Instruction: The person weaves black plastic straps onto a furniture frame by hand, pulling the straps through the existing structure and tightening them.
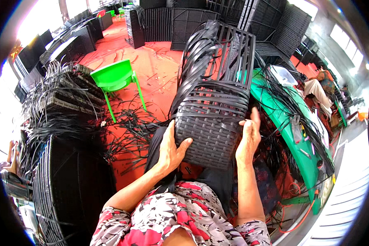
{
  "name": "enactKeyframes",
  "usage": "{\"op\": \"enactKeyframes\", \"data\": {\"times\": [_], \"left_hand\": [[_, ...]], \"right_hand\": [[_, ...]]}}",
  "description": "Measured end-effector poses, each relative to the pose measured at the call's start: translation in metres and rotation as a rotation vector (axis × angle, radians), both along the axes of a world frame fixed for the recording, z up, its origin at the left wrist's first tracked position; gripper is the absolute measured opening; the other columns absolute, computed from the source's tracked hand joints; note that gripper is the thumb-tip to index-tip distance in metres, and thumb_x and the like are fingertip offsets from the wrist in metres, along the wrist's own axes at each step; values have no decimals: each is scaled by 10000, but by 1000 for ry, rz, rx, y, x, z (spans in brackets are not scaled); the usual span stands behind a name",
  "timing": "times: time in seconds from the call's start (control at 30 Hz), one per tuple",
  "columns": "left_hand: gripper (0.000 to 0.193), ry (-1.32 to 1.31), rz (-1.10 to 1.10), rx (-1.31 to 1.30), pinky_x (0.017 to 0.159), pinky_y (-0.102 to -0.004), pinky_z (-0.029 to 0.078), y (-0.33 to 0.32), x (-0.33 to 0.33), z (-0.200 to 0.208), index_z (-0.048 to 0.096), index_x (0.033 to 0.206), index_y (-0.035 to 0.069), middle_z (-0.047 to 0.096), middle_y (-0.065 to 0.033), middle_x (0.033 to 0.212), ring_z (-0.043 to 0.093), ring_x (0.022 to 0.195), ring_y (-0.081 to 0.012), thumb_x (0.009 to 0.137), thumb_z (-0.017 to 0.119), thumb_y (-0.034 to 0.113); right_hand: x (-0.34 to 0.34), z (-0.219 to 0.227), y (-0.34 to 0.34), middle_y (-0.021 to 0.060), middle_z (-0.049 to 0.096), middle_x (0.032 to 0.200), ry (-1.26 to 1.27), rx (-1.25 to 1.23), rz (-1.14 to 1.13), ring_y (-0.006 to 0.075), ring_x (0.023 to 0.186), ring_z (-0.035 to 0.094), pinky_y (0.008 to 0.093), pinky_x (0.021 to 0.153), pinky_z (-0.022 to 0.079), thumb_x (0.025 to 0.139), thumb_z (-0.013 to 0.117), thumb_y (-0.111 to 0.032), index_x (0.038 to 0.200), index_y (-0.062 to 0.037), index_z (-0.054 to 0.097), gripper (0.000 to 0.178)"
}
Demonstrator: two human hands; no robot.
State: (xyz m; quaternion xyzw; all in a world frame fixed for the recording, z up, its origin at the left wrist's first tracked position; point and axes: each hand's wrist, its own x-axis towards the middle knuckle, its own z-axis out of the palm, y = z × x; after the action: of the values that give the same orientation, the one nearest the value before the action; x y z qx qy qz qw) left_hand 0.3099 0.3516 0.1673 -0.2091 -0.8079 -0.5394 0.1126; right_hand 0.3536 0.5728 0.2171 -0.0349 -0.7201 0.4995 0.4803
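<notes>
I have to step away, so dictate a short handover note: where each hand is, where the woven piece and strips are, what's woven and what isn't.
Left hand: open palm pressed on the lower left side of the black woven frame, thumb on its front.
Right hand: flat against the frame's right edge, fingers pointing up.
The frame stands tilted on the lap, top leaning away.
Done: the lower half is tightly woven, with a few horizontal bands above it.
Left: the upper bars are bare; a bundle of loose black strips hangs over the top left.
More loose strips lie on the red floor by the green chair.
</notes>
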Motion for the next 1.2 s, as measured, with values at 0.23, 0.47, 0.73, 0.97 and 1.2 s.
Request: {"op": "enactKeyframes", "data": {"times": [0.23, 0.47, 0.73, 0.97, 1.2], "left_hand": [[792, 476, 126, -27, 1081, -489, 321, -4, -1, 24, 377, 1378, -35, 332, -255, 1424, 353, 1305, -413, 720, 790, 119], [351, 273, -760, -114, 836, -402, 461, -36, -48, 92, 657, 959, 15, 654, -82, 876, 619, 933, -272, 707, 817, 198], [153, 145, -800, -315, 546, -352, 432, -29, -71, 141, 607, 794, -15, 547, -151, 637, 553, 559, -272, 859, 670, 109], [132, 286, -851, -359, 600, -447, 472, 3, -93, 136, 601, 769, 24, 593, -196, 677, 612, 670, -385, 822, 660, 130], [166, 474, -691, -488, 548, -348, 435, -20, -129, 185, 596, 720, -21, 554, -99, 595, 557, 557, -174, 824, 668, 86]], "right_hand": [[46, 80, -32, 75, 630, 828, -116, 137, 644, 191, 749, 608, 339, 757, 489, 849, 693, -71, 894, 3, 648, 98], [47, 105, -14, 30, 568, 626, 29, 90, 722, 195, 624, 552, 437, 850, 461, 756, 777, -112, 769, -2, 668, 155], [49, 148, 1, 68, 684, 885, -448, 619, 471, 245, 799, 628, 379, 870, 441, 787, 745, -189, 1054, -28, 666, 322], [-12, 96, -38, 181, 530, 1329, -424, 981, 340, 319, 1192, 517, 485, 1044, 317, 844, 614, -515, 1348, 8, 472, 740], [-31, 34, -17, 79, 449, 1445, -361, 1217, 85, 278, 1270, 432, 473, 1056, 288, 879, 599, -306, 1331, -64, 525, 518]]}}
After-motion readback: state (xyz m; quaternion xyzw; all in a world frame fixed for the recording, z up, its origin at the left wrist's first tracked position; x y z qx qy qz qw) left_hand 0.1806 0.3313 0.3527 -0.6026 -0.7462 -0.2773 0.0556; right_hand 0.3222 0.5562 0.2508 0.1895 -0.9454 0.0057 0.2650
